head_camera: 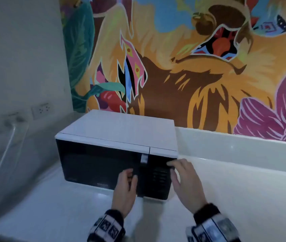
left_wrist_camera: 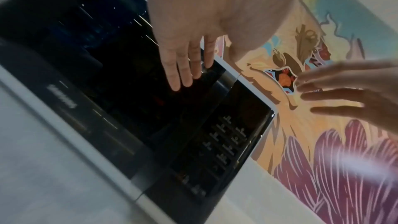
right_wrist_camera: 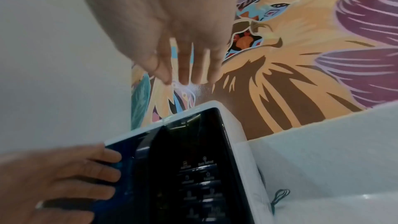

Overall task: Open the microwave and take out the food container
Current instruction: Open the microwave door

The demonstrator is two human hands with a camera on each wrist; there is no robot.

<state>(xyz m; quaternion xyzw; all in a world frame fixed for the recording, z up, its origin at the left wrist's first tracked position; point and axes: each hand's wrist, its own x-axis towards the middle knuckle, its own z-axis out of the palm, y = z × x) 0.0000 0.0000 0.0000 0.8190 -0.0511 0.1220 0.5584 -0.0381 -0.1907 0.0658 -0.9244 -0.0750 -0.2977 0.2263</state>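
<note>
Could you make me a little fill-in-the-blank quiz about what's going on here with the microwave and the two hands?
1. The microwave door is still ____.
2. The hand nearest the door handle is the ____ hand.
3. The right hand hovers in front of the dark ____ panel.
4. The microwave's top is coloured ____.

Missing words: closed; left; control; white

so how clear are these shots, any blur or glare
Head view: dim, soft, both hands smeared, left hand and right hand by the microwave. Left wrist view: keypad streaked by motion blur, white glare at lower right. Right wrist view: glare at the fingertips, fingers soft.
</note>
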